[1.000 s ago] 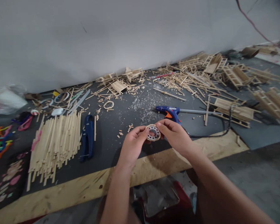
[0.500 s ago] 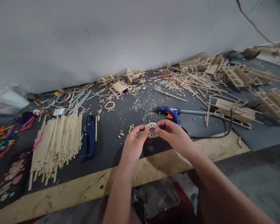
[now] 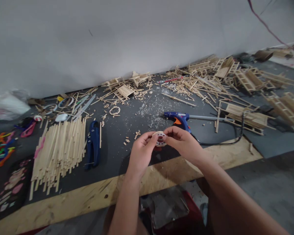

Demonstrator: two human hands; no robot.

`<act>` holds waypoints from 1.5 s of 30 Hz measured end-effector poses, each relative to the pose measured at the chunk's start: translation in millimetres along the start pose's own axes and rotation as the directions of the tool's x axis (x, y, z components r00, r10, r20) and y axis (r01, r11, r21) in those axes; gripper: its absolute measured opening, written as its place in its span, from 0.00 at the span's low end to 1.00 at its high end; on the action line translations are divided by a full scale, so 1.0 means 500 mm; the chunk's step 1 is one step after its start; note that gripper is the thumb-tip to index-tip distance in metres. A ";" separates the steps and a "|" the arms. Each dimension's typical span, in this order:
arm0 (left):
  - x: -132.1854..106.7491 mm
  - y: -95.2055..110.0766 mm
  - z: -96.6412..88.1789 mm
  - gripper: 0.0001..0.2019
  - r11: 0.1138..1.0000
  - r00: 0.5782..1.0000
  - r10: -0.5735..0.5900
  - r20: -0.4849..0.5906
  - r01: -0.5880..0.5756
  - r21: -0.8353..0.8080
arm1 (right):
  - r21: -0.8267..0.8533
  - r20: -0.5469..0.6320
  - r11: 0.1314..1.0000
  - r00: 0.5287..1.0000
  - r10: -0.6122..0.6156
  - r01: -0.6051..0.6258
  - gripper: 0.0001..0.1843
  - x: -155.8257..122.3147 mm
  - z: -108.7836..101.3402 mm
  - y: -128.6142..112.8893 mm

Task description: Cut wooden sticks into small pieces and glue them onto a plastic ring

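Both my hands pinch a small ring (image 3: 161,143), pale with dark dots around its face and wood pieces along its rim. My left hand (image 3: 144,148) grips its left side between thumb and fingers. On the opposite side, my right hand (image 3: 180,142) closes on it the same way. The ring hangs over the near part of the table, its face tilted toward me. Just beyond my right hand lies a blue glue gun (image 3: 177,117) with an orange trigger and a clear glue stick in its back. A ring of short wood pieces (image 3: 115,111) rests farther off to the left.
A stack of thin wooden sticks (image 3: 60,150) and a blue cutter (image 3: 93,143) lie to the left. Wooden models (image 3: 250,114) and loose sticks crowd the right and back. The glue gun's black cable (image 3: 222,144) loops right. A wooden board (image 3: 88,195) edges the table.
The ring has tipped slightly and dropped a little between my fingers. Both hands keep their hold, and the things on the table lie as before.
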State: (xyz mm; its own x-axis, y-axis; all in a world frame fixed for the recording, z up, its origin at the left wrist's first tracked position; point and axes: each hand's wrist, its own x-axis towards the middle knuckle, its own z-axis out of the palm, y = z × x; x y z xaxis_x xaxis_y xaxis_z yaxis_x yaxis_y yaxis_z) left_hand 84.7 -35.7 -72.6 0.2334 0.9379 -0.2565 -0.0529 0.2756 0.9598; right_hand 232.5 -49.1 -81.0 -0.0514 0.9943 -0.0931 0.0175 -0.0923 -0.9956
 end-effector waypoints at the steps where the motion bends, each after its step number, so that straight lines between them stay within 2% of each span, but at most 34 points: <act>1: 0.000 0.000 0.000 0.12 1.000 1.000 0.003 -0.004 -0.003 0.004 | 0.010 -0.011 1.000 1.000 0.000 0.000 0.10 0.001 0.000 0.001; 6: 0.002 -0.003 0.000 0.12 1.000 1.000 0.013 0.011 -0.013 -0.001 | 0.039 -0.080 0.999 0.997 0.009 -0.006 0.14 0.003 -0.002 0.002; 13: 0.000 -0.005 0.004 0.14 0.998 0.999 0.031 0.029 -0.033 0.050 | -0.014 -0.081 1.000 0.997 -0.005 0.003 0.09 0.000 -0.001 -0.008; 18: 0.000 -0.005 0.007 0.19 0.999 0.999 0.048 0.019 -0.048 0.007 | -0.077 -0.117 0.997 0.993 -0.022 0.013 0.09 -0.001 0.000 -0.006; 23: -0.001 -0.005 0.010 0.14 0.995 0.997 0.072 -0.011 -0.071 0.072 | -0.073 -0.129 0.997 0.991 -0.023 0.014 0.09 -0.002 0.004 -0.004; 28: -0.001 -0.004 0.011 0.14 0.989 0.995 0.096 -0.041 -0.090 0.119 | -0.048 -0.150 0.999 0.989 -0.010 0.002 0.09 -0.002 0.010 0.000; 34: -0.001 -0.004 0.011 0.13 0.988 0.993 0.106 -0.051 -0.100 0.115 | -0.005 -0.178 1.000 0.984 -0.015 0.014 0.10 -0.003 0.017 0.005; 45: 0.001 -0.009 0.016 0.14 0.992 0.995 0.094 -0.037 -0.091 0.093 | -0.036 -0.179 0.999 0.984 -0.004 -0.002 0.09 -0.004 0.010 0.002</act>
State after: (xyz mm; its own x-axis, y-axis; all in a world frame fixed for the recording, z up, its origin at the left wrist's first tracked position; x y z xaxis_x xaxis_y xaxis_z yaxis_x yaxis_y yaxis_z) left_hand 92.6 -38.3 -76.3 0.1914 0.9669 -0.1687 0.0170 0.1686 0.9855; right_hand 227.8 -51.4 -81.6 0.1281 0.9881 -0.0850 0.0535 -0.0924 -0.9943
